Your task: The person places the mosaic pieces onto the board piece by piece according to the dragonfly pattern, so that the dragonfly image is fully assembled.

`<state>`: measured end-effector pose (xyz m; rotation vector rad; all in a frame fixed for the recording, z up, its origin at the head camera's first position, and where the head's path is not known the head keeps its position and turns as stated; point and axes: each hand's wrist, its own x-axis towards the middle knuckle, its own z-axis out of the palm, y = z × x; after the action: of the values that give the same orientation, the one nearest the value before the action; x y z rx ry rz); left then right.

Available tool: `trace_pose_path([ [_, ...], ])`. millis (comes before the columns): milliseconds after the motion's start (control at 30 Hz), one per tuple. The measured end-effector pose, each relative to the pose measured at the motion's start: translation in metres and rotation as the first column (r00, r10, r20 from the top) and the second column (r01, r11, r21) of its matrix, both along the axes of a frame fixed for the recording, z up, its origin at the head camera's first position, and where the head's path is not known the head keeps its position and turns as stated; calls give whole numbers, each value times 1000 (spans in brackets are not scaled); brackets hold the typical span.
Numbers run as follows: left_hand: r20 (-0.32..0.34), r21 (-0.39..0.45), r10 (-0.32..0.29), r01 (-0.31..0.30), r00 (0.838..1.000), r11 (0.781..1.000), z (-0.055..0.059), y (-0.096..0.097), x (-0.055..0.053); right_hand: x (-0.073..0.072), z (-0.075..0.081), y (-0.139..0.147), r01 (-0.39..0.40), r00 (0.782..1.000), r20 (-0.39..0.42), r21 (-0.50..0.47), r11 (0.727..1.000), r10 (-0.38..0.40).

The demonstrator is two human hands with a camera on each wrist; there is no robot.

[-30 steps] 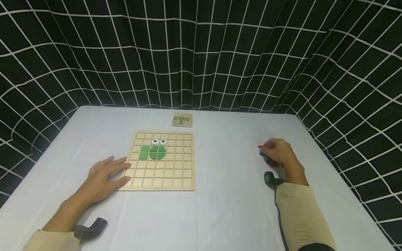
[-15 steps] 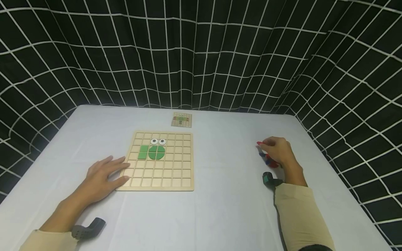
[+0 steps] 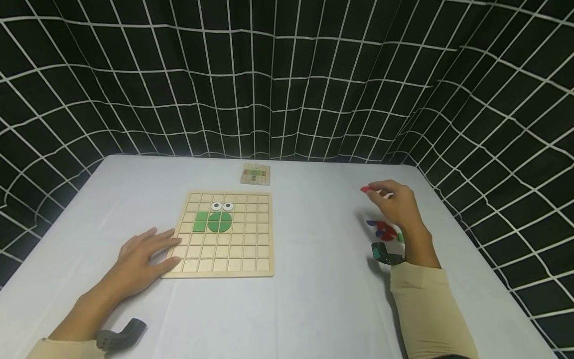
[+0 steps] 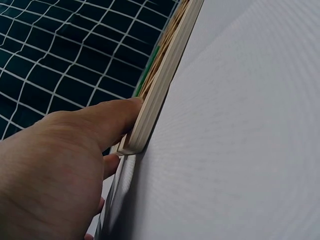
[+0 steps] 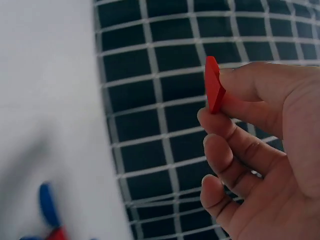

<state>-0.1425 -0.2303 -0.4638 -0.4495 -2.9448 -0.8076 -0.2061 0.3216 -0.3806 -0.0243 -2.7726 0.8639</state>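
Note:
Between thumb and forefinger my right hand (image 3: 394, 202) pinches a small flat red piece (image 5: 213, 85), held up off the table. Below that hand lies a loose pile of red pieces (image 3: 387, 231), with a blue piece (image 3: 371, 223) at its edge. My left hand (image 3: 136, 262) rests at the left edge of a square wooden grid board (image 3: 242, 252), fingers spread and relaxed, its thumb touching the rim. On the board lie two white eye pieces (image 3: 216, 206), a green circle made of quarter pieces (image 3: 219, 222) and green squares (image 3: 200, 222) to its left.
A small card (image 3: 255, 174) with a printed picture of a grid and coloured shapes lies behind the board. The white table (image 3: 314, 279) is bounded by a black curtain (image 3: 291, 75) with white grid lines. A green piece (image 3: 401, 238) shows beside the right wrist.
My right hand has risen away from the pile with the red piece, uncovering more red and blue pieces. The left hand stays at the board's edge. The head view has shifted slightly.

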Motion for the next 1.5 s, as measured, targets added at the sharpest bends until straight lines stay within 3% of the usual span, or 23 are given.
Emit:
trace_pose_path([
  [133,-15,7,0,0,1000,1000,-1,0,0,6,19,-15,-60,991,-122,8,998,60],
  [233,-28,14,-3,3,1000,1000,-1,0,1,13,33,-29,-120,970,-212,10,993,120],
  [467,-27,9,15,-14,1000,1000,1,-10,9,27,52,-75,-315,879,-372,21,949,299],
  [667,-45,7,21,-21,999,1000,1,-17,12,32,62,-125,-435,820,-411,5,900,398],
  [800,-59,25,-4,6,998,1000,-1,-17,11,33,62,-156,-508,786,-419,-17,861,455],
  [900,-67,32,-14,16,998,999,-2,-16,9,32,63,-178,-562,747,-439,-15,827,500],
  [1033,-68,37,-12,15,998,999,-2,-13,8,27,59,-207,-603,713,-444,7,798,543],
  [1100,-61,36,-14,16,998,999,-2,-11,7,24,54,-222,-613,713,-429,3,790,555],
  [1200,-44,33,-17,19,999,999,-3,-8,5,21,48,-244,-613,734,-378,-13,790,564],
  [1333,-35,33,-22,23,999,999,-3,-5,2,11,37,-275,-590,781,-276,-32,807,560],
  [1500,-37,32,-29,31,999,999,-4,-3,0,-9,10,-308,-531,843,-163,-96,842,513],
])
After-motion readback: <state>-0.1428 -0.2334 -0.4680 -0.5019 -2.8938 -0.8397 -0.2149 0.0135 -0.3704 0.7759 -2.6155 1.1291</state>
